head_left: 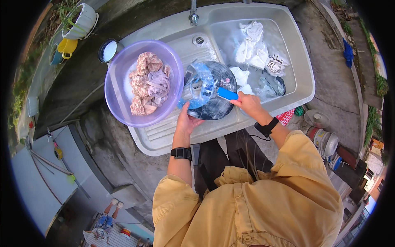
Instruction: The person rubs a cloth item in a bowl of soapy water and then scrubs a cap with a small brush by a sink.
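Note:
My right hand (250,106) is closed round a blue block-shaped handle (227,94), perhaps a scrubbing brush, pressed against a dark round object (218,109). That object is streaked with whitish suds, and a clear bluish, foam-flecked piece (202,78) curves across its upper left; I cannot tell its kind. My left hand (187,121) grips its lower left edge, thumb up and fingers partly hidden beneath. The round object rests over the ribbed washboard part of a grey sink (158,133). Beside it at left stands a purple basin (176,70) holding pinkish patterned cloth (145,86).
White laundry (252,47) and a dark-rimmed item (280,86) lie in sudsy water in the right-hand sink bowl. A tap (193,17) hangs above. A small bowl of white powder (110,50) stands behind the basin. Stacked pots (325,140) are on the ground at right.

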A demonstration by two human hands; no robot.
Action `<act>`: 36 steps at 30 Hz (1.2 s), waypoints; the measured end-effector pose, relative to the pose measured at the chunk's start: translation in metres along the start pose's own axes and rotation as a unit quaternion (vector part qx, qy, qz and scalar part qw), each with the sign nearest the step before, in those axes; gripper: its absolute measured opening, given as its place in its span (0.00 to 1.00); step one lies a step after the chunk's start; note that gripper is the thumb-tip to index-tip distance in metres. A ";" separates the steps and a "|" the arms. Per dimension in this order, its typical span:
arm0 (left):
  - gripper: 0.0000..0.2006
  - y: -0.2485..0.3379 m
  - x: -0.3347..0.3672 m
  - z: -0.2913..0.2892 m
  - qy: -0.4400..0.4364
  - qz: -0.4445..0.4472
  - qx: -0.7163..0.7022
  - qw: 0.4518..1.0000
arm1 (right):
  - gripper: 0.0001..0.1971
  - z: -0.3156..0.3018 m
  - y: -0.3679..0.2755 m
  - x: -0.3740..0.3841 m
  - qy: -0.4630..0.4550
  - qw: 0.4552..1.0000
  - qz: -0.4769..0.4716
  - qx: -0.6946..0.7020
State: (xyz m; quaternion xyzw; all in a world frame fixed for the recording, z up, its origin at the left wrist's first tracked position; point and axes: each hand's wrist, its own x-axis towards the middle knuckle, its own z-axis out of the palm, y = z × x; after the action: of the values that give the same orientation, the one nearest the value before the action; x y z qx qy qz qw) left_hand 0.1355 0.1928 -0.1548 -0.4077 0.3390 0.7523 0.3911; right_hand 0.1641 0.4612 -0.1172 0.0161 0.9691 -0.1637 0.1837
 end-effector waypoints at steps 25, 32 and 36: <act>0.18 -0.079 -0.003 0.042 -0.051 0.170 -0.231 0.957 | 0.23 0.012 -0.032 -0.008 -0.031 0.995 0.086 0.030; 0.11 -0.034 -0.003 0.012 -0.088 0.175 -0.069 0.978 | 0.24 0.013 -0.031 -0.010 -0.031 0.994 0.075 0.069; 0.13 -0.043 0.005 0.009 0.019 0.210 -0.082 0.974 | 0.26 0.019 -0.084 -0.030 -0.066 0.974 0.123 0.177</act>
State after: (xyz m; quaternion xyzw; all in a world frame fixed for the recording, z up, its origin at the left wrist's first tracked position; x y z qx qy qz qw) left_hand 0.1679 0.2223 -0.1633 -0.3727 0.3612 0.8350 0.1830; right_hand 0.1906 0.3766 -0.0966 0.1564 0.9010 -0.3099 0.2602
